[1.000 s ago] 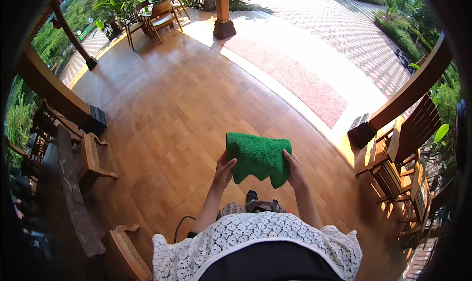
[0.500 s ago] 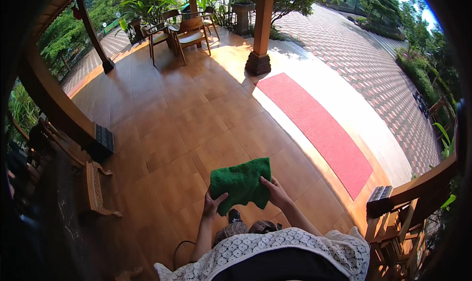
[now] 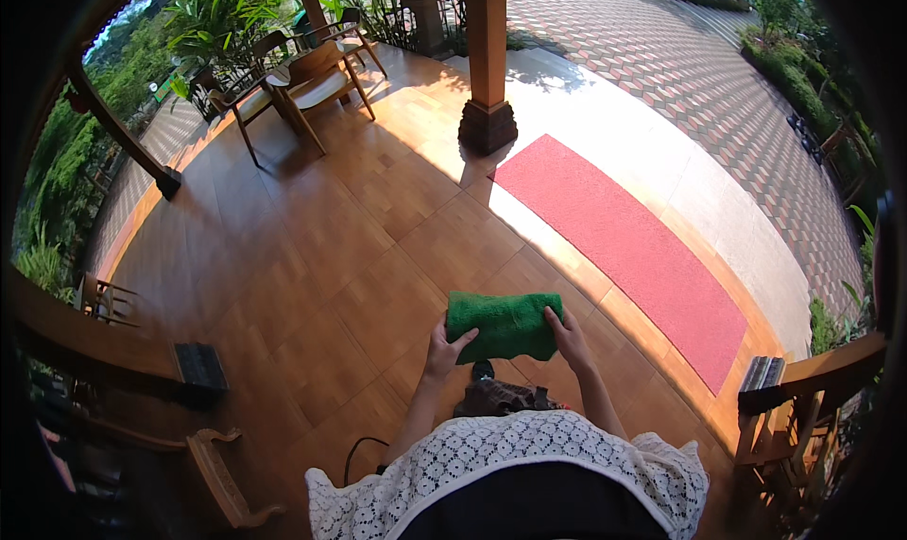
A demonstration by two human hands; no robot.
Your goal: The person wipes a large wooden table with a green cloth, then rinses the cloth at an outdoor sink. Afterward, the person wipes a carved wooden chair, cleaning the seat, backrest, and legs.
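Note:
A green cloth is stretched between my two hands in front of my body, folded into a roughly rectangular shape. My left hand grips its left edge, thumb on the near face and the other fingers mostly hidden behind it. At the right edge, my right hand pinches the cloth near its upper corner, with the thumb on top. Below the cloth, the dark tip of a shoe shows on the tiled floor.
A red mat lies to the right on sunlit floor. A wooden pillar stands ahead, with wooden chairs and a table at the far left. Carved wooden furniture is near on the left; a wooden railing is on the right.
The cloth's hanging lower part is now folded up, leaving a shorter, neater shape. Both hands appear further right in the picture, and the view has turned somewhat.

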